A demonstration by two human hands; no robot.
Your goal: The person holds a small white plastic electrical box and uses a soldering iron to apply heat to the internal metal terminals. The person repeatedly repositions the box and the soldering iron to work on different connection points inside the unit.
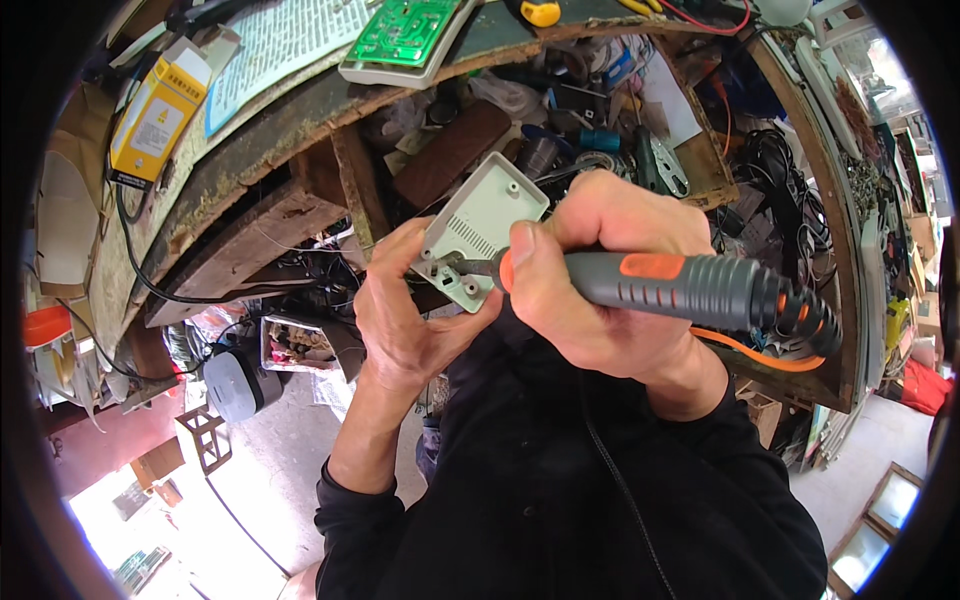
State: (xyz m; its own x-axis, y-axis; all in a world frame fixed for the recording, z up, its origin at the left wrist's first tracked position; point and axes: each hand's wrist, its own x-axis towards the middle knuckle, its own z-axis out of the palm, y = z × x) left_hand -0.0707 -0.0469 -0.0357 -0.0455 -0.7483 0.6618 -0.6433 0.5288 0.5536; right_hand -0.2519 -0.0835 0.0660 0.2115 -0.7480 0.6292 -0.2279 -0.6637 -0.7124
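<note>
Yellow box: I have it at the tabletop's left end.
Left hand: narrow, fingers and thumb pinching the shell's left and near edges.
Circuit board: green, lying in a pale tray by the tabletop's front edge.
Pale plastic shell: held off the tabletop, in my view over the open drawer's near left part, hollow side up.
Shell handling: I'd judge it light, stiff, somewhat slick; slots and posts likely the fragile bits. Best hold: outer rim, clear of the tip.
Right hand: closed around the hand tool.
Tool: grey and orange, likely heavier; hold the ribbed handle. Tip contact: can't tell.
</note>
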